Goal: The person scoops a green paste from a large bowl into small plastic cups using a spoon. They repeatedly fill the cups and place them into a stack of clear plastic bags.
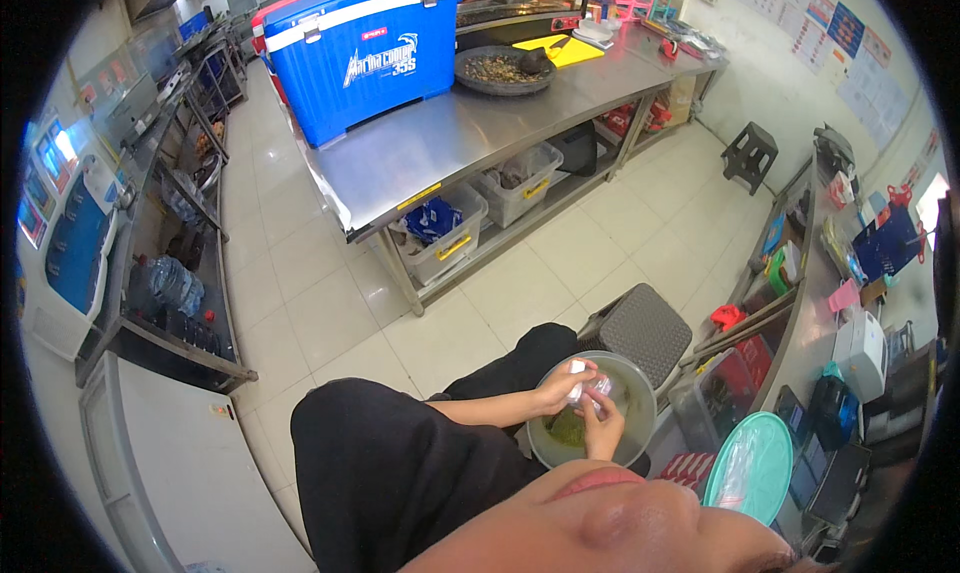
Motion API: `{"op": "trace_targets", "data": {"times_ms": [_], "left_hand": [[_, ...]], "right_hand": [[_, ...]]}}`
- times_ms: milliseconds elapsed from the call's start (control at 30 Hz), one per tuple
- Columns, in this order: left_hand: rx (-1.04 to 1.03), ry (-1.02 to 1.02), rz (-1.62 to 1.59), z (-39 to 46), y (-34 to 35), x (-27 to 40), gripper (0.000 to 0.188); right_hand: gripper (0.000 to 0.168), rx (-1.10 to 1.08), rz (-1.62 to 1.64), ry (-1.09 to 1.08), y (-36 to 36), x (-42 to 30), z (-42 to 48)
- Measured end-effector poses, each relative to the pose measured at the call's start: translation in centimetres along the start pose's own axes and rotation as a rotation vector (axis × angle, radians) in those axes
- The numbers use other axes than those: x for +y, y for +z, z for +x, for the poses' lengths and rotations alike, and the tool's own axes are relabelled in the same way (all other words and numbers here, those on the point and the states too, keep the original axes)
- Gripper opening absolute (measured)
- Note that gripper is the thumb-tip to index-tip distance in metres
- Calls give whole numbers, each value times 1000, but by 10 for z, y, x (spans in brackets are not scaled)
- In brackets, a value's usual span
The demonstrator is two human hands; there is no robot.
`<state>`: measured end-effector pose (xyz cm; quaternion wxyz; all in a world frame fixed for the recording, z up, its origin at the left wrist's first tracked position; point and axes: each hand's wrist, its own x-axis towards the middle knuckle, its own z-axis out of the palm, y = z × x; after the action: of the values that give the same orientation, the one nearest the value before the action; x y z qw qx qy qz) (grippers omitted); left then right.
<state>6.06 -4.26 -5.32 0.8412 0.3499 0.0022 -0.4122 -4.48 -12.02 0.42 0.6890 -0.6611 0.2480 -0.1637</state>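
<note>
My left hand (561,390) reaches in from the left over a translucent plastic tub (642,415). A small white object (576,370), too small to identify, is in its fingers. Close below it, my right hand (604,429) pinches a piece of clear plastic (601,387), perhaps a small bag, which both hands touch. Green, finely chopped or ground matter (566,428) lies in the bottom of the tub. The tub stands between or against my legs, in black trousers (397,453). My fingers and the plastic hide part of its inside.
A brown woven-pattern stool or box (645,325) stands just beyond the tub. To the right, a teal round lid (772,453) carries clear plastic bags (736,468), near a cluttered counter (799,325). Ahead, a steel table (420,149) bears a blue cooler (367,55) and a stone mortar (495,85).
</note>
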Motion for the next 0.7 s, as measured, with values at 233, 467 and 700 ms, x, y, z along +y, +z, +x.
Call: {"op": "trace_targets", "data": {"times_ms": [233,467,700], "left_hand": [[-210,127,583,4,0,14,12],[-743,708,1238,-19,54,18,13],[-689,642,1334,-39,52,15,11]], "right_hand": [[13,391,-260,-107,-43,-49,-25],[10,256,-546,60,-66,-27,-44],[10,255,-754,-135,-68,-14,-58]]}}
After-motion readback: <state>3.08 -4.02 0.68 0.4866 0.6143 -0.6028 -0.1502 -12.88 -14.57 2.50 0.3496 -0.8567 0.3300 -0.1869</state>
